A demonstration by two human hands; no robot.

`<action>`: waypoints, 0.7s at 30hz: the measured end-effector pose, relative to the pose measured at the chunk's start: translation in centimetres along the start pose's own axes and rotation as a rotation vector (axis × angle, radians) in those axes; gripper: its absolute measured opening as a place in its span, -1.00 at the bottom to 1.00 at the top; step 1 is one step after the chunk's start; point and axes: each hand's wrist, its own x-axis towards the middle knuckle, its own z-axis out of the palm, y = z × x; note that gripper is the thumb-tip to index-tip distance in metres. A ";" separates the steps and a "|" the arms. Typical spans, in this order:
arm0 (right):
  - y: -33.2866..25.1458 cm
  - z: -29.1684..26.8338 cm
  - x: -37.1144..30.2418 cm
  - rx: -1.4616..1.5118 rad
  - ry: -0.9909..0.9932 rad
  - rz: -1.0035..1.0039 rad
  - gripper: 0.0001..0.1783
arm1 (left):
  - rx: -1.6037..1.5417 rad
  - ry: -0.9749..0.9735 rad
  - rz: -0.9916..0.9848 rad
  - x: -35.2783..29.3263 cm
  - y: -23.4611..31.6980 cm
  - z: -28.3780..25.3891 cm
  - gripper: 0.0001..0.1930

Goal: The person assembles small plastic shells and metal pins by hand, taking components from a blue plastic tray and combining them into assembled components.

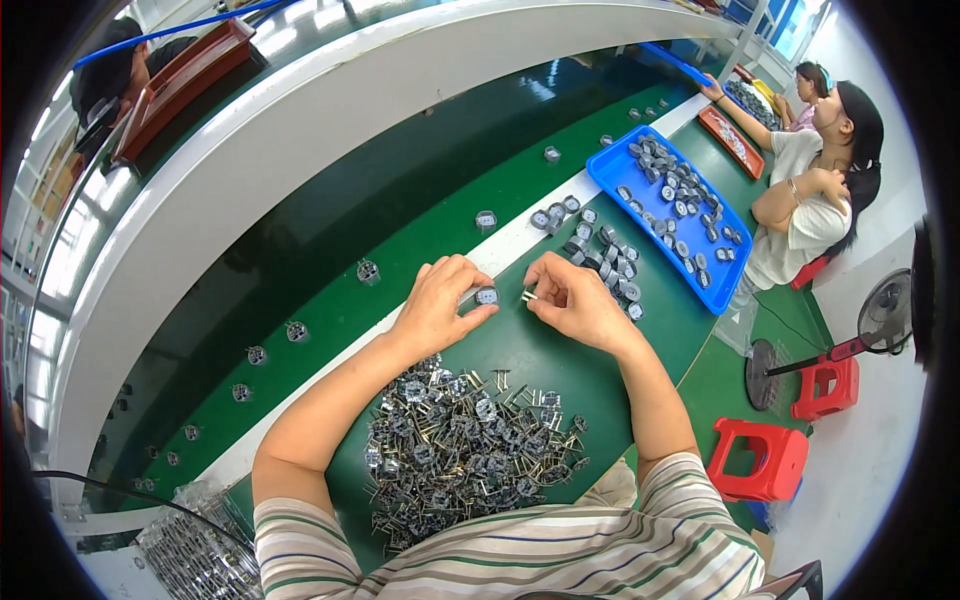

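My left hand (440, 300) pinches a small round grey part (486, 296) between thumb and fingers, just above the green bench (520, 350). My right hand (572, 298) is a little to its right and holds a small metal pin piece (528, 295) at its fingertips, pointing toward the round part. Both hands hover near the white strip (505, 245) at the bench's far edge. Below my hands lies a heap of grey parts with metal pins (460, 445).
Finished round parts (605, 255) lie in a loose cluster right of my hands, beside a blue tray (628, 195) holding several more. Single parts ride the dark green conveyor belt (330, 260). A person in white (810, 190) sits further along; red stools (760, 460) and a fan stand at right.
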 end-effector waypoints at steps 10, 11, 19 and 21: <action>2.9 0.8 0.6 -0.163 0.029 -0.162 -0.78 | 0.000 -0.036 0.000 0.3 0.9 -0.2 -0.63; 3.2 0.9 0.7 -0.288 0.098 -0.272 -0.80 | -0.001 -0.034 0.001 0.2 0.8 -0.2 -0.63; 2.0 2.5 1.6 -0.196 0.181 -0.234 -0.92 | 0.023 -0.062 0.007 0.0 0.2 0.0 -0.64; 1.8 3.2 1.8 -0.087 0.154 -0.230 -0.92 | 0.022 -0.060 0.005 0.1 0.2 0.1 -0.64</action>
